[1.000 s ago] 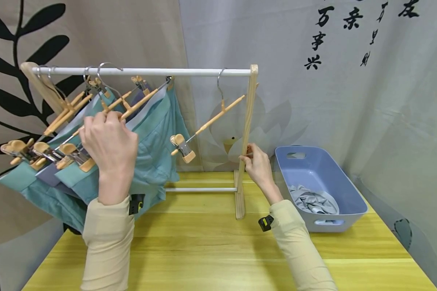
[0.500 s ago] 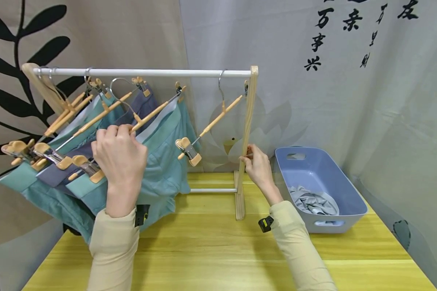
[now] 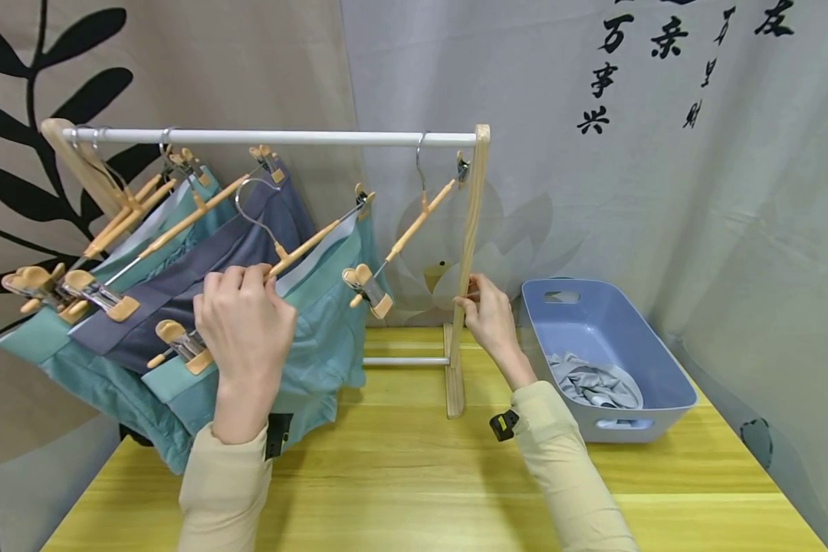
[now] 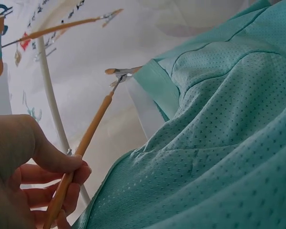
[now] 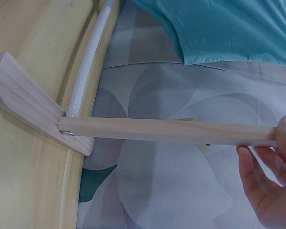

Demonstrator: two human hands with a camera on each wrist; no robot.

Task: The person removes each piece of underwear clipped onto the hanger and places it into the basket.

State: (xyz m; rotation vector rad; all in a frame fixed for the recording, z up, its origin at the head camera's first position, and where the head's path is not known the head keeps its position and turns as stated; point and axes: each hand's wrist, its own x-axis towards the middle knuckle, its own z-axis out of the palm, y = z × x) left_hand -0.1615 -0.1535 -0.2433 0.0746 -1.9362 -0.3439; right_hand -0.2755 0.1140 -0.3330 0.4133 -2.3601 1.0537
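Note:
Fingers of my left hand (image 3: 248, 333) curl round the wooden bar of a clip hanger (image 3: 307, 247). Teal shorts (image 3: 327, 326) hang from its clips, and its metal hook stands below the rail, apart from it. The left wrist view shows thumb and fingers pinching the hanger bar (image 4: 93, 126) beside the perforated teal cloth (image 4: 219, 109). My right hand (image 3: 490, 318) grips the right wooden upright (image 3: 471, 230) of the clothes rack between thumb and fingers. In the right wrist view that upright (image 5: 171, 130) runs from the foot to my fingertips.
A bare clip hanger (image 3: 421, 222) hangs at the right end of the white rail (image 3: 331, 138). Purple shorts (image 3: 193, 280) and more teal shorts (image 3: 86, 376) hang leftward. On the wooden table (image 3: 400, 468), a blue basket (image 3: 593, 307) holds grey cloth (image 3: 596, 379).
My left hand has carried the hanger with the teal shorts right and down, its hook coming away below the rail. More purple shorts show behind. The bare hanger has swung slightly; my right hand stays put.

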